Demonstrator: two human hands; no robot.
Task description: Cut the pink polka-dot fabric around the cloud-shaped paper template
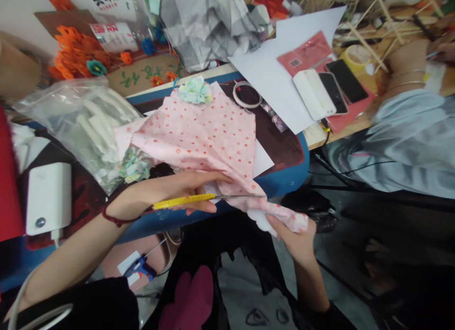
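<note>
My left hand is closed around scissors with a long yellow handle. Their thin metal blades point right and lie along the lower edge of a pink cloth dotted with small red flowers. The cloth spreads over the table and hangs past its front edge. On the right, my right hand pinches a narrow end of this cloth. A white piece with a scalloped edge shows under the cloth by my right fingers. A pale green fabric flower rests on the cloth's far part.
At left are a clear plastic bag, a white power bank with a cable, and orange craft flowers. Phones and white paper lie at right. Another person's arm is at far right. A blue glue gun sits below.
</note>
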